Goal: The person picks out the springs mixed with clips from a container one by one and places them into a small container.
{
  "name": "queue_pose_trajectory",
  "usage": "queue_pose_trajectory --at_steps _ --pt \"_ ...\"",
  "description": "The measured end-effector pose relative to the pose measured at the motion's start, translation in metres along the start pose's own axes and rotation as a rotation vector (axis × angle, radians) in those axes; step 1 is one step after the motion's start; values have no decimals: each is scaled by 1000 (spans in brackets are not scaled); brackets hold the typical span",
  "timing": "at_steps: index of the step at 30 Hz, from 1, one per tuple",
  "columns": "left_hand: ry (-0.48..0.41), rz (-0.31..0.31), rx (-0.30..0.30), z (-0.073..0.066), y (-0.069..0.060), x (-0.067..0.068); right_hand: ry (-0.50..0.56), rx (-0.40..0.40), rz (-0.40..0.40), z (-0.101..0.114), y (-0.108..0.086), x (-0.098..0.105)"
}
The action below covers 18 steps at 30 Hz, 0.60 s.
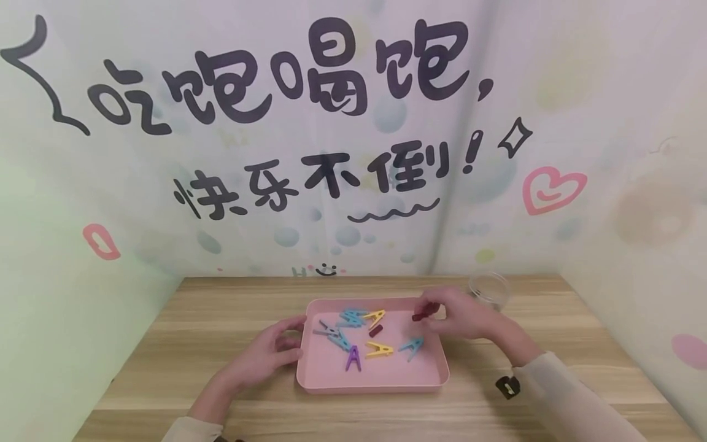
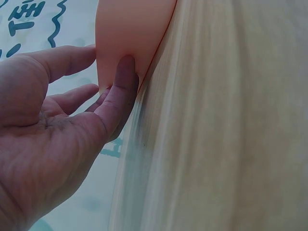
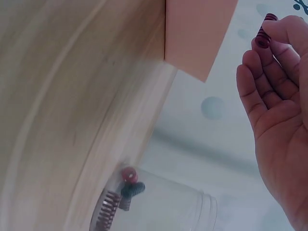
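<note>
A pink tray [image 1: 403, 374] holds several clothespins, blue ones [image 1: 339, 339], yellow ones [image 1: 379, 350] and a purple one [image 1: 353, 360]. A short dark red piece [image 1: 375, 331] lies among them. My left hand [image 1: 267, 351] touches the tray's left side; in the left wrist view its fingertips [image 2: 126, 65] rest against the outer wall. Above the tray's back right corner, my right hand [image 1: 455, 313] pinches a dark red coil spring [image 3: 265, 32] between thumb and fingers, clear of the tray floor.
Behind my right hand, a clear jar [image 1: 490, 290] stands on the wooden table [image 1: 248, 301]. Several coil springs lie at its bottom, red [image 3: 129, 174] and dark green [image 3: 133, 189] ones among them. A printed curtain [image 1: 331, 141] hangs behind the table.
</note>
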<state>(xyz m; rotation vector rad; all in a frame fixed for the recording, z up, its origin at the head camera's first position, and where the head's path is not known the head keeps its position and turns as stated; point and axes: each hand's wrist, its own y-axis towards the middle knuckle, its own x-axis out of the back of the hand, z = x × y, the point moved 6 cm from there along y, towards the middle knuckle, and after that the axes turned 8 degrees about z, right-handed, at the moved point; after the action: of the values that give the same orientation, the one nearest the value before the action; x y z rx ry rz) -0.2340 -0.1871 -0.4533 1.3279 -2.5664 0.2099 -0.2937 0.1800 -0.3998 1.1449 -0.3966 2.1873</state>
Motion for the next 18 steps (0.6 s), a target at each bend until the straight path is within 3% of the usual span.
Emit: queue_pose_trajectory --at_steps 18 --pt "-2 6 -5 -4 -1 -1 -64 0 -73 -9 -20 20"
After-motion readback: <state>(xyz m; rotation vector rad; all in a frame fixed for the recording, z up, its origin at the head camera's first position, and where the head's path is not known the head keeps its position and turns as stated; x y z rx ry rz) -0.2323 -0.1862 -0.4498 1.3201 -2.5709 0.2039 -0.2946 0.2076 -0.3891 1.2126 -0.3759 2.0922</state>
